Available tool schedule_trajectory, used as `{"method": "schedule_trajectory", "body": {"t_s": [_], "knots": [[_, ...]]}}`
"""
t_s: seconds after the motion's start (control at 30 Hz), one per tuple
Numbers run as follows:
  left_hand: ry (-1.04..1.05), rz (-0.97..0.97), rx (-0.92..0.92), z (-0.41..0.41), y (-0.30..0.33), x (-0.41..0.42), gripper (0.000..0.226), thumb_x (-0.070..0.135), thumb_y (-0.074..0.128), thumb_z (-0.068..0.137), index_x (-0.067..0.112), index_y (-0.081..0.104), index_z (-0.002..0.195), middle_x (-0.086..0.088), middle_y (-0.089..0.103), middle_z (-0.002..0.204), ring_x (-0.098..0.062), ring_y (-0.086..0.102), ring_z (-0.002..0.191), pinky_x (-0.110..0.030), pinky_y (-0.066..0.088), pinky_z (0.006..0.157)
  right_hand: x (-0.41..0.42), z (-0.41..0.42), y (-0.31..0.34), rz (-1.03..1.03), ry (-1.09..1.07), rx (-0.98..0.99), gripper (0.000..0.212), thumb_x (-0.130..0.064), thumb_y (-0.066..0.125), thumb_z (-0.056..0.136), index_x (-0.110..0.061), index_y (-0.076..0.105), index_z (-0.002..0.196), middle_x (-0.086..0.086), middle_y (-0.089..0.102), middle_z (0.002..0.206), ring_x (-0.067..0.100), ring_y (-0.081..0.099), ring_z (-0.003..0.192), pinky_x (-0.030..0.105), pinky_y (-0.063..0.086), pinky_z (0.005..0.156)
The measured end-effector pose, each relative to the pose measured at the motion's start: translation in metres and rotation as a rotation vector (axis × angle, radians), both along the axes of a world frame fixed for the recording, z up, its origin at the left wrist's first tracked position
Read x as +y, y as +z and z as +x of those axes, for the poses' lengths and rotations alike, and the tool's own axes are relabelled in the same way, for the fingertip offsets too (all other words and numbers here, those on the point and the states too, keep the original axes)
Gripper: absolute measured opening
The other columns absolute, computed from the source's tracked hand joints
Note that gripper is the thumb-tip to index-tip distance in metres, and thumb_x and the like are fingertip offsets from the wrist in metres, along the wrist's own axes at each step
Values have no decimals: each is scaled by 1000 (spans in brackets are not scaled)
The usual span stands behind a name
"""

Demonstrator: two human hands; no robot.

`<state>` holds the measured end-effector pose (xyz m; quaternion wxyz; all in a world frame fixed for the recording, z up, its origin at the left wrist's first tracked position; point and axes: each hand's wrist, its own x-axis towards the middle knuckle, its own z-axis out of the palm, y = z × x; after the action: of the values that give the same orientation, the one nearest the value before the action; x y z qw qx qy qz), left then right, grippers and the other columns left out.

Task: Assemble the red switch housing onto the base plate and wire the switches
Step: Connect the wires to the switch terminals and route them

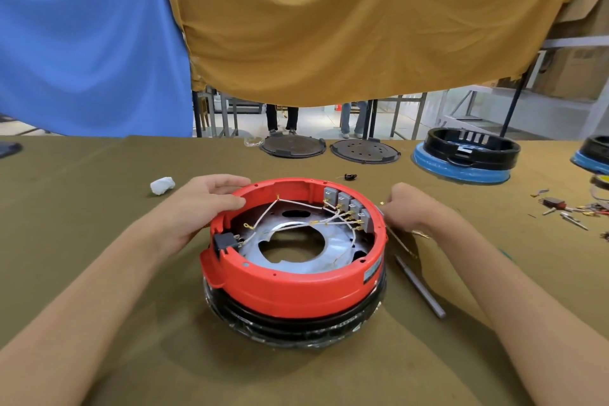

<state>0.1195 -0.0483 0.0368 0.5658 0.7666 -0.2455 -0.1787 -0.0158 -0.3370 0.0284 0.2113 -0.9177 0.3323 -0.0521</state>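
The left hand (211, 204) grips the far-left rim of the red switch housing (293, 277). The right hand (408, 208) lies beside its right wall, fingers curled; whatever they pinch is indistinct.

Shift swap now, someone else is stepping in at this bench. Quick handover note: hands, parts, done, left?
Left hand: fingers curled over the far-left rim of the red housing, steadying it.
Right hand: beside the housing's right edge, pinching something small; cannot tell what.
Housing sits on the black base, centre of the table. Four grey switches line the inner right wall; white wires run to them, with brass terminals at the ends.
Grey rod tool lies right of the housing.
Done: housing seated, most wires routed.
Left: at least one terminal lies loose inside; check every connection.
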Motion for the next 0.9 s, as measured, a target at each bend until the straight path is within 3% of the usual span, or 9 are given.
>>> {"method": "schedule_trajectory", "body": {"t_s": [0.07,0.17,0.27,0.33,0.4,0.53,0.63,0.77,0.9], "knots": [[-61,30,29,-2,1,1,38,2,60,94,21,62,127,7,71,118,-12,72,96,-27,56,84,-7,-5,8,135,-51,-176,24,-17,58,95,-4,61,75,5,56,62,15,49,55,27,45,54],[-165,119,32,-5,3,2,44,1,58,92,24,59,129,0,70,119,-25,66,109,-42,50,100,-11,-11,21,246,-79,-466,14,-5,55,95,1,67,96,16,68,82,18,59,66,31,55,68],[-197,204,-40,-7,5,4,48,1,55,89,33,61,124,-2,69,112,-18,64,98,-31,50,84,7,-12,30,489,60,-804,22,-4,57,97,-7,63,118,7,68,89,15,67,74,27,58,70],[-164,185,-69,-6,5,3,50,0,56,89,33,61,126,-1,67,111,-16,65,94,-28,49,81,25,-12,35,762,241,-935,24,1,56,96,-8,67,115,2,67,88,11,64,68,21,55,65],[-113,132,-74,-4,3,0,47,1,61,90,27,61,129,-2,68,115,-18,67,98,-30,51,84,43,-13,39,852,376,-917,24,4,54,95,-9,71,106,0,67,84,10,54,61,18,46,53],[-53,26,-75,-4,-7,-12,28,11,66,93,20,66,119,1,72,113,-18,68,104,-34,52,95,73,-19,46,430,616,-756,16,-15,59,98,-17,74,101,-3,65,77,8,47,56,17,38,49],[-82,-51,-62,-7,-12,-17,22,18,64,96,23,67,117,3,72,114,-15,68,107,-32,51,98,94,-12,50,283,724,-569,14,-18,61,97,-16,75,97,-6,67,72,4,52,55,14,40,49],[-75,-145,-128,-12,-11,-18,21,17,59,97,28,68,112,6,72,112,-10,67,94,-25,52,78,108,8,54,136,735,-339,17,-17,58,99,-9,73,99,3,70,80,10,62,65,25,55,60],[-106,-261,-273,-22,-9,-20,11,9,60,95,13,69,99,7,71,86,-2,61,71,-12,47,60,110,14,45,200,707,-430,19,-18,60,98,-6,74,98,10,72,83,12,62,69,34,57,71]]}}
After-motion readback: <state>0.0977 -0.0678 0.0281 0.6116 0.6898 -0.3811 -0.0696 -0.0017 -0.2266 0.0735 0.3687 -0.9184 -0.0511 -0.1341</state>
